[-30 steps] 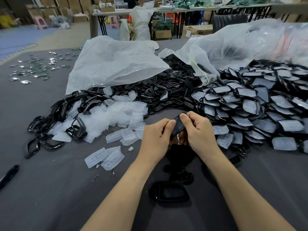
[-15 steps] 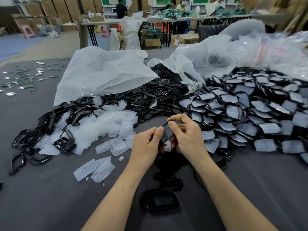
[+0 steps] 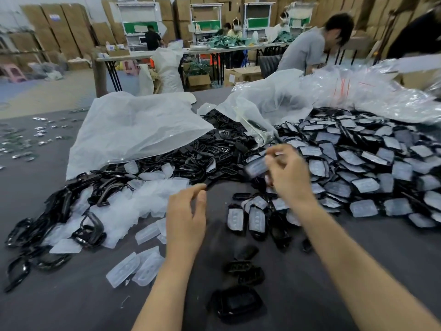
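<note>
Two hands over a grey-covered table [image 3: 71, 295]. Right hand [image 3: 290, 180]: raised above the near edge of the finished heap, fingers curled, pinching one padded shell [image 3: 256, 167] at the fingertips; the item is blurred, its pale pad face showing, finer detail not legible. Left hand [image 3: 188, 216]: low over the cloth, apart from the right, fingers loosely bent, holding nothing. Finished heap [image 3: 362, 177]: black shells with pale pads fitted, filling the right side of the table. Bare black shells [image 3: 214, 149]: heap at centre, spilling from under a white plastic bag [image 3: 133, 130]. Loose translucent pads [image 3: 152, 194]: heap left of the left hand, a few strays [image 3: 133, 268] nearer. Black frames [image 3: 31, 237]: along the far-left edge of the pads. One larger black casing [image 3: 236, 304]: lying between the forearms. Clear bags [image 3: 358, 91]: behind the finished heap. One person in a grey shirt [image 3: 307, 46]: bent over beyond the table.
</note>
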Tool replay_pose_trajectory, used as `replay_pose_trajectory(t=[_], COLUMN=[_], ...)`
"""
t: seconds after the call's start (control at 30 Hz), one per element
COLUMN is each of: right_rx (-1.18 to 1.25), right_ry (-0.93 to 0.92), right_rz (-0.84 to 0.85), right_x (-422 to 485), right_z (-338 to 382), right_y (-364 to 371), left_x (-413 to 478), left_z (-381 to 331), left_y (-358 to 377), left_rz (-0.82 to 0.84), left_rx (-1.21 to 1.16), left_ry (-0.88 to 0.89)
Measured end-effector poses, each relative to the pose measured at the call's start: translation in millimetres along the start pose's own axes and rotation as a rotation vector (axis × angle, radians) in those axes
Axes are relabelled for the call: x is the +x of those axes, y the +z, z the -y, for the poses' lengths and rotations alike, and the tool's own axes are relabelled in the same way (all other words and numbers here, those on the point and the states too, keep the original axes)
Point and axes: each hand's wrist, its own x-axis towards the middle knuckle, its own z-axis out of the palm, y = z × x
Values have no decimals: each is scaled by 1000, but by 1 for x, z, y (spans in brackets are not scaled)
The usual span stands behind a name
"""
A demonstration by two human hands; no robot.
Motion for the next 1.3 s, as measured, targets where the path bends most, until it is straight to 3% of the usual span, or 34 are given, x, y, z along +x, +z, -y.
replay_pose_trajectory(t=[0.1,0.17,0.27,0.37,0.47,0.63,0.77,0.93,1.03,1.17,1.3], right_rx=[-319,-562,-892,-1067,-1080,-960,-869,-757,-812,-698,-705], right_ry=[-87,-24,80,161,168,-187,-425,-345,-313,-264,-268], right_rz=[-222,-266,-194,-92,-127,-203,141,665,703,678,781], right_x=[58,91,113,114,111,94,78,50,48,63,67], right_z=[0,-9,-32,-47,-42,-12,23,31,23,18,14], right_y=[-33,-49,-58,-57,-52,-13,57,138,157,150,141], left_x=[7,9,7,5,7,12,12,14,16,18,20], left_z=[16,26,35,33,32,35,33,33,35,39,39], left_y=[-19,-28,-32,-33,-34,-36,-35,-35,-37,-38,-37], left_rz=[-106,-64,100,73,49,93,70,-43,-88,-125,-126], left_rx=[165,312,533,476,320,289,270,109,0,-114,-130], left_ry=[-87,-171,-220,-242,-301,-325,-317,-341,-373,-439,-455])
